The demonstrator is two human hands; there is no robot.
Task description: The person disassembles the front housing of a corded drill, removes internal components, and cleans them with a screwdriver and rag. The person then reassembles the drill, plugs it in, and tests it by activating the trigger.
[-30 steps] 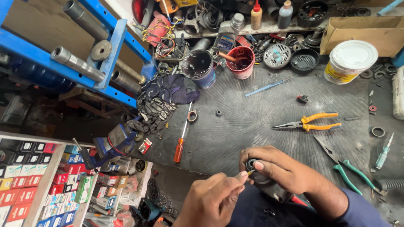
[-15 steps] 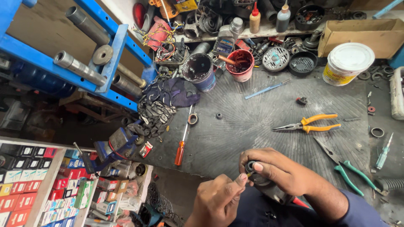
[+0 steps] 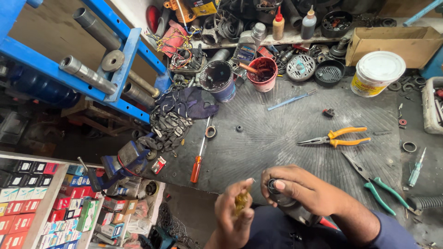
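Left hand (image 3: 235,216) has lifted w/ a small yellow tool (image 3: 242,201) pinched; right hand (image 3: 304,191) grips dark metal part (image 3: 288,205). Orange screwdriver (image 3: 198,161), yellow pliers (image 3: 334,137) nearby on bench (image 3: 277,133).

Cluttered dark workbench (image 3: 277,133), blue rack (image 3: 124,50)

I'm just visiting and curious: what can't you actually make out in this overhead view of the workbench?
- Dark round part: mostly covered by the right hand.
- Yellowish tool in the left hand: blurred, and its tip hidden.
- Small bits near the green pliers: too small to tell.
- Boxes lower left: cut off by the edge.
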